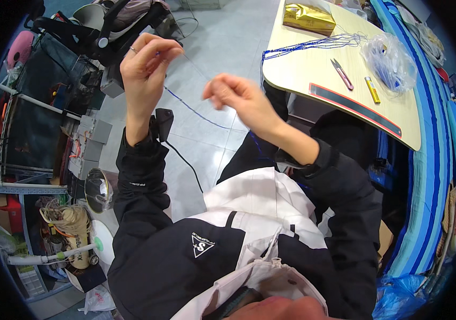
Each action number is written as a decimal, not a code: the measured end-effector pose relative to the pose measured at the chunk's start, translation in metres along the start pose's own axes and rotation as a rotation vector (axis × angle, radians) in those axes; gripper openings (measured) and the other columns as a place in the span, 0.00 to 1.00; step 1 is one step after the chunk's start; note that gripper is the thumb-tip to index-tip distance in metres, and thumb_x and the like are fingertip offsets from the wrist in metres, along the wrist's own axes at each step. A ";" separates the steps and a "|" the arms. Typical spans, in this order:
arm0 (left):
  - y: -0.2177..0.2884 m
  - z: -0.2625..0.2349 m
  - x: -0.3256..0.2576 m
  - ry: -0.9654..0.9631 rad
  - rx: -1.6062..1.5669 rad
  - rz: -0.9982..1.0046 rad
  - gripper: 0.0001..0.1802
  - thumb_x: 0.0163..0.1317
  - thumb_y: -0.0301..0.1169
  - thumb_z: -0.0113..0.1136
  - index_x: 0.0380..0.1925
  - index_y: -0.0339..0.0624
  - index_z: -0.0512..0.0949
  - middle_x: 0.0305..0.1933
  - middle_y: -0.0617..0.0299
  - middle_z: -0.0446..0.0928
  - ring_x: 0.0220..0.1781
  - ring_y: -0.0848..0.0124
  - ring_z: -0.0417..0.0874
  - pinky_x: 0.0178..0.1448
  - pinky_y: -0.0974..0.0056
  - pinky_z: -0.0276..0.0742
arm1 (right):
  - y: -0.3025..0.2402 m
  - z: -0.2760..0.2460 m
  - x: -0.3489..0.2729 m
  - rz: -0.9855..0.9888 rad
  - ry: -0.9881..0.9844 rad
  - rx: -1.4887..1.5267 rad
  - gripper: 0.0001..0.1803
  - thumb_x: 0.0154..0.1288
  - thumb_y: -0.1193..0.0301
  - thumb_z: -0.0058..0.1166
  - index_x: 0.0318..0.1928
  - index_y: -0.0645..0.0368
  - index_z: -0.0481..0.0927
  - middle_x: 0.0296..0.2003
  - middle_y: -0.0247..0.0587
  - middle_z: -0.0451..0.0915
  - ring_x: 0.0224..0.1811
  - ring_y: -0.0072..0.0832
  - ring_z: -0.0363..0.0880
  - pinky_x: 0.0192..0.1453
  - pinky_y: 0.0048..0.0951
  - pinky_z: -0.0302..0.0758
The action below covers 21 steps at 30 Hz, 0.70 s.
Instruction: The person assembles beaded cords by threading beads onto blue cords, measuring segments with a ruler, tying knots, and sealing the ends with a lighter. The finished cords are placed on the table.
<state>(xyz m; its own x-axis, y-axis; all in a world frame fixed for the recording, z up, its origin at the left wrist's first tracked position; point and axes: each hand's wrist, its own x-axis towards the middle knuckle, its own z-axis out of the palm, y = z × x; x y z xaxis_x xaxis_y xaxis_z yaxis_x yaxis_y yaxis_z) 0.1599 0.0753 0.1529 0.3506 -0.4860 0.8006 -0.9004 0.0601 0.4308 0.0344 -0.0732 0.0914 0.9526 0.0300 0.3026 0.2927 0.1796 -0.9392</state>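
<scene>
Fingertips of the bare left hand (pixel 150 61) press closely together, pinching a slim, flexible strand of tiny blue beads (pixel 188 106) that droops in a soft curve toward the person's legs. I can make out a hair-fine thread (pixel 195 65) running from that pinch toward the bare right hand (pixel 244 101). Its fingers curl inward, but they are blurred, and I cannot tell whether they grip anything.

To the right, I see a smooth, cream-coloured tabletop (pixel 305 69) with rounded corners. Across it lies a loose bundle of blue beaded strands (pixel 313 45), near a shiny gold box (pixel 309 20) and a crinkled, see-through plastic bag (pixel 393 58). Closer to the person are slender pink-handled snips (pixel 342 76), a small yellow cylinder (pixel 372 90) and a long, flat black strip with a red border (pixel 353 109).

Below the hands spreads a glossy floor of pale grey tiles (pixel 196 144). Blue-striped fabric (pixel 425 202) runs along the far right; cluttered metal shelving (pixel 25 186) stands at the left.
</scene>
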 end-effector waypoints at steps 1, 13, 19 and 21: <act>-0.006 -0.001 -0.001 0.029 0.009 0.018 0.04 0.54 0.16 0.59 0.30 0.31 0.78 0.30 0.65 0.72 0.28 0.82 0.71 0.31 0.80 0.64 | -0.005 -0.003 -0.009 0.004 0.072 0.100 0.14 0.71 0.62 0.42 0.38 0.60 0.73 0.22 0.23 0.62 0.23 0.11 0.58 0.27 0.14 0.61; -0.101 -0.043 -0.023 0.570 0.124 -0.084 0.02 0.59 0.21 0.58 0.31 0.37 0.79 0.32 0.62 0.79 0.35 0.78 0.78 0.44 0.74 0.74 | -0.073 -0.103 -0.124 0.516 0.105 -0.141 0.14 0.70 0.62 0.43 0.29 0.55 0.70 0.17 0.19 0.56 0.18 0.09 0.50 0.21 0.14 0.48; -0.154 -0.107 -0.031 0.854 0.230 -0.131 0.03 0.58 0.20 0.58 0.31 0.34 0.80 0.33 0.58 0.81 0.35 0.73 0.80 0.43 0.71 0.77 | -0.166 -0.156 -0.212 0.520 0.269 -0.550 0.12 0.68 0.62 0.45 0.31 0.56 0.70 0.21 0.23 0.64 0.19 0.09 0.57 0.19 0.13 0.53; -0.178 -0.123 -0.042 0.911 0.222 -0.164 0.03 0.56 0.22 0.60 0.30 0.33 0.81 0.32 0.58 0.82 0.34 0.73 0.80 0.41 0.71 0.76 | -0.201 -0.171 -0.242 0.398 0.390 -0.573 0.12 0.69 0.64 0.44 0.31 0.57 0.70 0.21 0.24 0.64 0.18 0.10 0.58 0.19 0.13 0.53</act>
<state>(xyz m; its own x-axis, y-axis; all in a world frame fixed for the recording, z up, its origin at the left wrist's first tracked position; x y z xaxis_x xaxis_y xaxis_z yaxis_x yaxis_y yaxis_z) 0.3376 0.1922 0.0936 0.4581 0.3987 0.7945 -0.8177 -0.1614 0.5525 -0.2406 -0.2851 0.1793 0.9238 -0.3793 -0.0523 -0.1796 -0.3086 -0.9341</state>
